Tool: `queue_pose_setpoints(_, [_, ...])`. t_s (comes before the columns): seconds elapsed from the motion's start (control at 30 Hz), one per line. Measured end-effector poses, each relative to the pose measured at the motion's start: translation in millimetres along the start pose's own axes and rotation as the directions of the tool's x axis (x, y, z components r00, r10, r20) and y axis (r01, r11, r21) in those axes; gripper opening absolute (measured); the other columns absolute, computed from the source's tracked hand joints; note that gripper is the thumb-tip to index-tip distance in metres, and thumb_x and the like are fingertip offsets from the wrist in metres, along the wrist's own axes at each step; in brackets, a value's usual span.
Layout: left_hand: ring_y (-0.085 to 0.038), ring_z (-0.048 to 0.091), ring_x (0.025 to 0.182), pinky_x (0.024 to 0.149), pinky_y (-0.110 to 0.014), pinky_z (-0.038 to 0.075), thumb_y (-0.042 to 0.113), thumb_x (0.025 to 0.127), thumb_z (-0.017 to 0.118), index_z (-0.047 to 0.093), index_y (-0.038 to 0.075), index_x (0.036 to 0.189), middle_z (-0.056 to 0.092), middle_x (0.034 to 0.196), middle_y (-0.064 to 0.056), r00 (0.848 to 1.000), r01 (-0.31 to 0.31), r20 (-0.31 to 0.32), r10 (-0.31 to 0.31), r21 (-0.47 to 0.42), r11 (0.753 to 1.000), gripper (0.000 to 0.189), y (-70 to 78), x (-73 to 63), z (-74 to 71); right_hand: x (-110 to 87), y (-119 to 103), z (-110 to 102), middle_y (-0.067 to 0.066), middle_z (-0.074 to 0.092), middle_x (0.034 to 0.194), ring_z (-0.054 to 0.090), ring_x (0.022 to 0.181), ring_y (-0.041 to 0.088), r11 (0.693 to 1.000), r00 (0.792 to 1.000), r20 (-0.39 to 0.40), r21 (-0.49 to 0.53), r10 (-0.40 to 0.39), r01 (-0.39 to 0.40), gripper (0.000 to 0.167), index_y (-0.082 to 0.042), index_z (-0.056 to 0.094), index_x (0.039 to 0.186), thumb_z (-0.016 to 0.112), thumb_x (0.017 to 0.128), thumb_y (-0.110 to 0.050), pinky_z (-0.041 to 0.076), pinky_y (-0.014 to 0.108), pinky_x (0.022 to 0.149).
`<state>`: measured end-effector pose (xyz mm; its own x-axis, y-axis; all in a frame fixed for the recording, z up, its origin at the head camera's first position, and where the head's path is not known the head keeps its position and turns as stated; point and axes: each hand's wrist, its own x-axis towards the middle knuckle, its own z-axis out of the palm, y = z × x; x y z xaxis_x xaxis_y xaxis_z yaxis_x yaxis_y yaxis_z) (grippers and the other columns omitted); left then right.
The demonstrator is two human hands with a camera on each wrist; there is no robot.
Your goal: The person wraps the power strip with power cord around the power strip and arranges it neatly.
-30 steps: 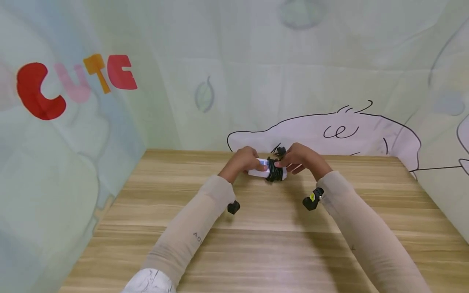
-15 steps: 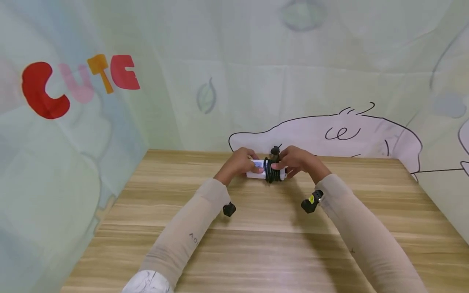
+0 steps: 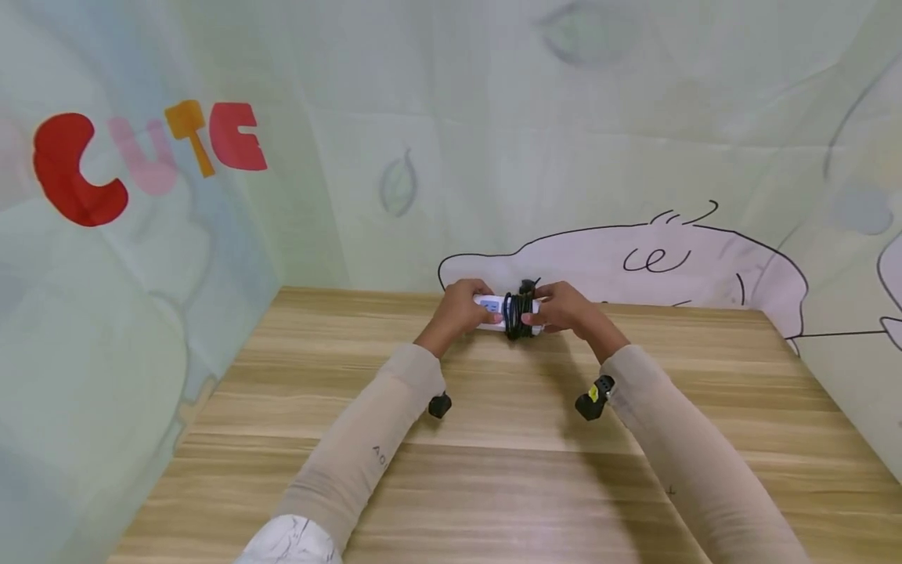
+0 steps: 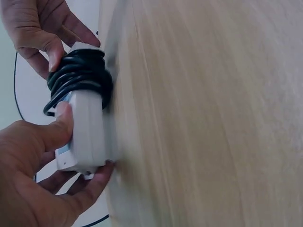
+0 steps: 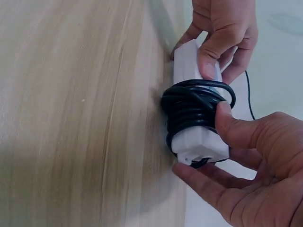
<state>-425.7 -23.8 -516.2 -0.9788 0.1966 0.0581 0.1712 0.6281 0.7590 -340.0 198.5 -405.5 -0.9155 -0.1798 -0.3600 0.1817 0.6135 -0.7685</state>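
Observation:
A white power strip (image 3: 489,304) with blue socket faces is held between both hands near the table's far edge. Black cord (image 5: 191,111) is wound several times round its right half, and a black plug (image 3: 527,287) sticks up behind the coil. My left hand (image 3: 461,310) grips the strip's left end, thumb on the socket face and fingers at the far side and end. At the other end, my right hand (image 3: 566,306) pinches the strip, its thumb (image 5: 232,125) lying against the coil and its fingers around the end.
The wood-grain table (image 3: 493,486) spreads out in front of the arms. A printed cloth backdrop (image 3: 338,196) rises behind it and on the left. Black wrist cameras (image 3: 440,405) hang below both sleeves.
The strip has turned a little more level and risen slightly in view, with the plug moving left. Both hands keep their hold; the right hand has shifted slightly left.

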Motion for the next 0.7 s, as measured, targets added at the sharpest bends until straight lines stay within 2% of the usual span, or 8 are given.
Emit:
queue_pose_setpoints(0.2, [-0.023, 0.072, 0.097, 0.084, -0.034, 0.059, 0.026, 0.083, 0.102, 0.082, 0.011, 0.119, 0.08, 0.111, -0.005, 0.999, 0.021, -0.027, -0.022, -0.037, 0.999, 0.044, 4.7, 2.0, 0.8, 7.2, 2, 2, 0.036, 0.041, 0.174, 0.061, 0.15, 0.047, 0.999, 0.999, -0.04, -0.036, -0.008, 0.007, 0.078, 0.01, 0.034, 0.171, 0.074, 0.11, -0.017, 0.054, 0.052, 0.122])
queue_pose_setpoints(0.5, [-0.023, 0.072, 0.091, 0.078, -0.035, 0.058, 0.027, 0.084, 0.1, 0.081, 0.01, 0.114, 0.081, 0.106, -0.006, 0.998, 0.041, -0.043, -0.043, -0.04, 0.998, 0.04, 5.8, 8.0, -1.3, 13.3, 10, 5, 0.034, 0.048, 0.17, 0.067, 0.142, 0.045, 1.0, 0.994, -0.104, 0.011, -0.012, 0.013, 0.078, 0.009, 0.038, 0.169, 0.076, 0.108, -0.023, 0.058, 0.05, 0.117])
queue_pose_setpoints(0.7, [-0.024, 0.071, 0.096, 0.081, -0.034, 0.057, 0.028, 0.088, 0.096, 0.079, 0.008, 0.121, 0.079, 0.113, -0.008, 0.999, 0.048, -0.012, -0.048, -0.013, 0.999, 0.043, 6.8, 8.8, -2.5, 14.9, 21, 3, 0.035, 0.042, 0.171, 0.061, 0.147, 0.047, 0.991, 0.995, -0.097, 0.125, -0.032, 0.044, 0.093, 0.002, 0.017, 0.174, 0.077, 0.106, -0.021, 0.054, 0.052, 0.123])
